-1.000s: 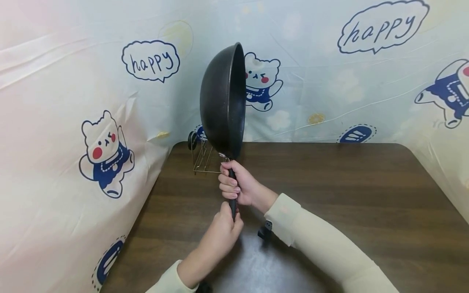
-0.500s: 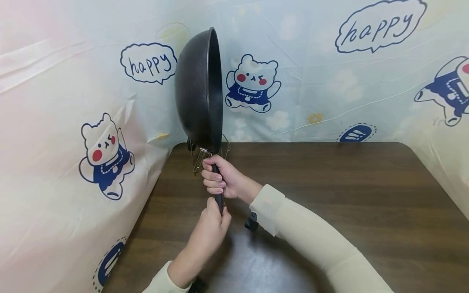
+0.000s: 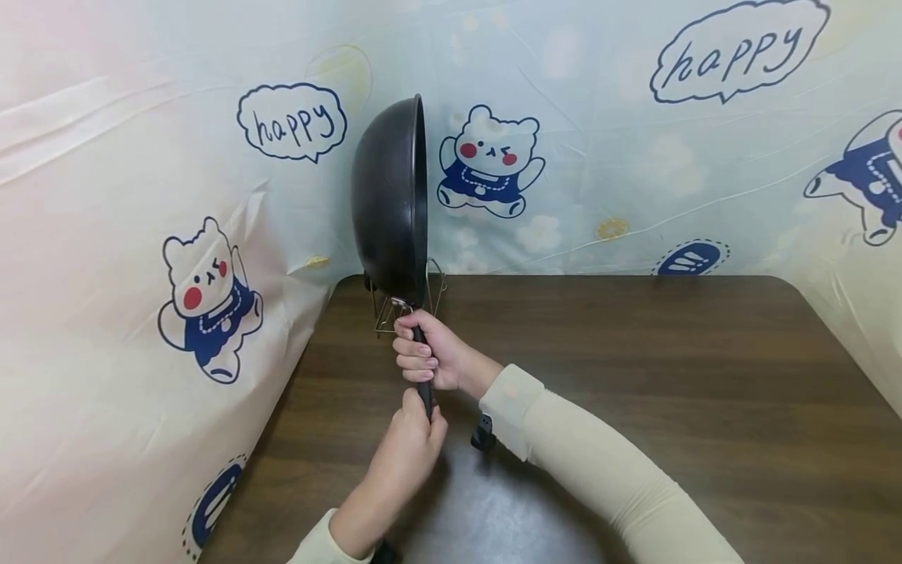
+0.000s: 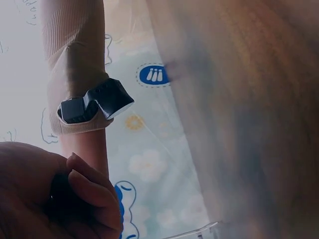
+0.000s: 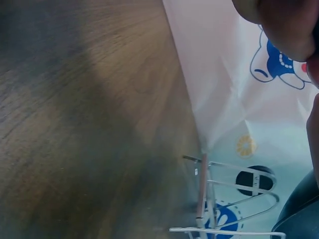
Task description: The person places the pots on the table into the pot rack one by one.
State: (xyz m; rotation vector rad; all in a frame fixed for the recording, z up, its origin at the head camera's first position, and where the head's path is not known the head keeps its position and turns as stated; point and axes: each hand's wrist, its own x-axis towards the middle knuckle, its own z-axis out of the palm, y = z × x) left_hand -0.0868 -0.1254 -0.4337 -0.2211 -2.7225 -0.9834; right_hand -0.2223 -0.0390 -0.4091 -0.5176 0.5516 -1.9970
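A black wok (image 3: 391, 204) is held upright on its handle, its bowl on its side with the opening facing right. My right hand (image 3: 440, 352) grips the upper part of the handle, just below the bowl. Lower down, my left hand (image 3: 409, 442) grips the same handle near its end. In the left wrist view, my left hand (image 4: 84, 199) has curled fingers round the dark handle. The right wrist view shows part of the wok (image 5: 304, 211) at its lower right edge. Behind the wok stands a wire rack (image 3: 437, 286), partly hidden by it.
The rack (image 5: 239, 181) stands near the back left corner of the brown wooden table (image 3: 634, 376), with a dark round part at its side. A printed cloth (image 3: 599, 157) hangs behind and to the left. A small black device (image 3: 483, 433) sits at my right cuff.
Both hands have carried the wok to the left, over to the front of the rack. It rose, then came down in the last half second. The rack's right side now shows.
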